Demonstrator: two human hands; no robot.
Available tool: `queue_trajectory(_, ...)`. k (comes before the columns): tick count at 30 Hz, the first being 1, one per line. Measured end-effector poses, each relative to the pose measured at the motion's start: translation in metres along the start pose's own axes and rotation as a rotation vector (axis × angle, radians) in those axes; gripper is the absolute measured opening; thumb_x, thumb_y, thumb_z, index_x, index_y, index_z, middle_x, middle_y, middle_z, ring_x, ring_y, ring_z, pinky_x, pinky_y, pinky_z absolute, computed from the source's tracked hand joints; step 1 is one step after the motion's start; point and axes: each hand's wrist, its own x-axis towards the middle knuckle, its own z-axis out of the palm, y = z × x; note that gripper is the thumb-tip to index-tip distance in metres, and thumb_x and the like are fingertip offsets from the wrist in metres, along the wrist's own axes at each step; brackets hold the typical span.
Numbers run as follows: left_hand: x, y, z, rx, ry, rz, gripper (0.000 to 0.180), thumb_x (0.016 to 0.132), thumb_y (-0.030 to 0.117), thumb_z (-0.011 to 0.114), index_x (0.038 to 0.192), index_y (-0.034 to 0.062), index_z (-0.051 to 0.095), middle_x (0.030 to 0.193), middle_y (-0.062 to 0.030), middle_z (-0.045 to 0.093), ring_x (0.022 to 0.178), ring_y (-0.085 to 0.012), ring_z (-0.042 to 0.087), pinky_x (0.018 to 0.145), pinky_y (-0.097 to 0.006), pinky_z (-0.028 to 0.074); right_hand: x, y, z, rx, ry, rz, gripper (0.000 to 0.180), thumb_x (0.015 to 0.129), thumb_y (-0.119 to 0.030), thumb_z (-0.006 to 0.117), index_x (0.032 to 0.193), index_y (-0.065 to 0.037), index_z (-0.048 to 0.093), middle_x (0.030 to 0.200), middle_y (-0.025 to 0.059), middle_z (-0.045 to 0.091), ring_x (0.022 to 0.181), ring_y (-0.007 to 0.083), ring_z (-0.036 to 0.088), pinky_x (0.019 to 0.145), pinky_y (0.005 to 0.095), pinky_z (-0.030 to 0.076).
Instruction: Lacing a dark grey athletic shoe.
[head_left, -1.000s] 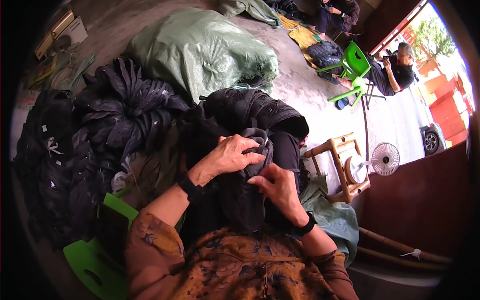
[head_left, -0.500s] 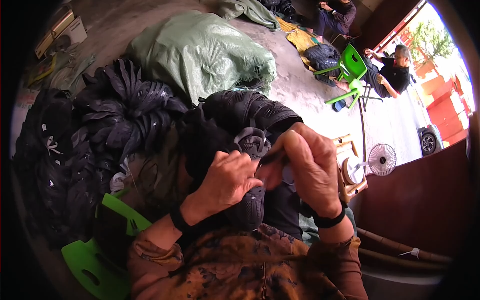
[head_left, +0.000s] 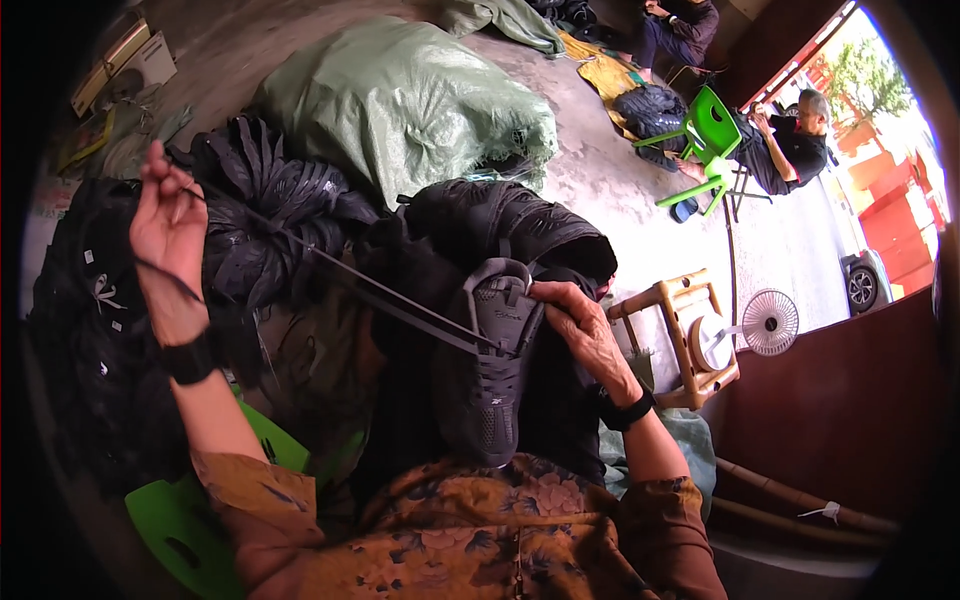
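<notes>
"Where's the shoe [head_left: 490,385], and why that way round?"

"On my lap, toe toward my belly and collar pointing away. I'd say that's so the lacing faces up where I can get at it."

"And your fingers?"

"My right fingers [head_left: 562,294] are pinched on the edge near the collar, probably so the shoe doesn't follow the pull. My left fingers [head_left: 157,168], far out to the left, are curled on the lace [head_left: 388,296], which runs taut back to the shoe. A loose tail crosses below my palm; blur hides exactly how it's wrapped."

"Room enough?"

"On the left, my arm reaches over the black heap [head_left: 262,205], with the green chair [head_left: 275,435] near my elbow. Just past the collar sits a dark stack [head_left: 500,215], and behind it bulges the pale green sack [head_left: 400,110]. On the right, the bamboo stool [head_left: 690,375] carrying the white fan [head_left: 770,320] stands near my fingers but apart, so that side looks tighter."
</notes>
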Motion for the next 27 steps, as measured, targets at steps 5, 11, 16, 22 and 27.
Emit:
queue_trajectory(5, 0.054, -0.068, -0.010, 0.582, 0.133, -0.200, 0.031, 0.096, 0.019, 0.060, 0.122, 0.0030, 0.058, 0.104, -0.0008, 0.065, 0.075, -0.0032, 0.053, 0.055, -0.014, 0.037, -0.002, 0.009, -0.009, 0.250, -0.053, 0.004, 0.020, 0.092, -0.002, 0.055, 0.111, -0.004, 0.060, 0.118, 0.0081, 0.060, 0.120, 0.0202, 0.051, 0.105, 0.0333, 0.036)
queue_trajectory(11, 0.023, -0.130, -0.001, 1.257, 0.170, -0.260, 0.027, 0.090, 0.013, 0.060, 0.116, 0.0030, 0.063, 0.095, -0.0014, 0.068, 0.081, -0.0059, 0.059, 0.067, -0.022, 0.044, 0.009, -0.015, -0.027, -0.269, -0.334, -0.199, 0.017, 0.085, -0.019, 0.071, 0.097, -0.010, 0.064, 0.121, 0.0130, 0.055, 0.120, 0.0308, 0.049, 0.100, 0.0382, 0.039)
queue_trajectory(16, -0.070, -0.169, 0.075, 1.409, -0.443, -0.007, 0.014, 0.089, 0.002, 0.057, 0.101, -0.0009, 0.065, 0.088, -0.0091, 0.067, 0.079, -0.0150, 0.064, 0.073, -0.028, 0.050, 0.008, -0.034, -0.027, -0.721, -0.474, -0.224, 0.025, 0.082, -0.036, 0.071, 0.090, -0.012, 0.070, 0.128, 0.0194, 0.050, 0.117, 0.0384, 0.048, 0.097, 0.0466, 0.040)
queue_trajectory(22, -0.132, -0.187, 0.111, 1.420, -0.755, 0.074, 0.028, 0.072, -0.002, 0.073, 0.098, 0.0044, 0.065, 0.085, -0.0087, 0.054, 0.082, -0.0270, 0.056, 0.072, -0.035, 0.049, 0.001, -0.013, -0.025, -0.372, -0.504, -0.229, 0.016, 0.079, -0.022, 0.073, 0.092, -0.012, 0.071, 0.140, 0.0259, 0.038, 0.136, 0.0464, 0.029, 0.109, 0.0541, 0.027)
queue_trajectory(27, -0.139, -0.201, 0.109, 1.546, -0.863, 0.139, 0.035, 0.066, -0.002, 0.077, 0.099, 0.0055, 0.066, 0.089, -0.0089, 0.052, 0.083, -0.0266, 0.056, 0.073, -0.036, 0.050, -0.006, -0.015, -0.021, -0.206, -0.455, -0.133, 0.015, 0.076, -0.014, 0.073, 0.090, -0.010, 0.070, 0.147, 0.0234, 0.034, 0.142, 0.0432, 0.022, 0.114, 0.0532, 0.018)
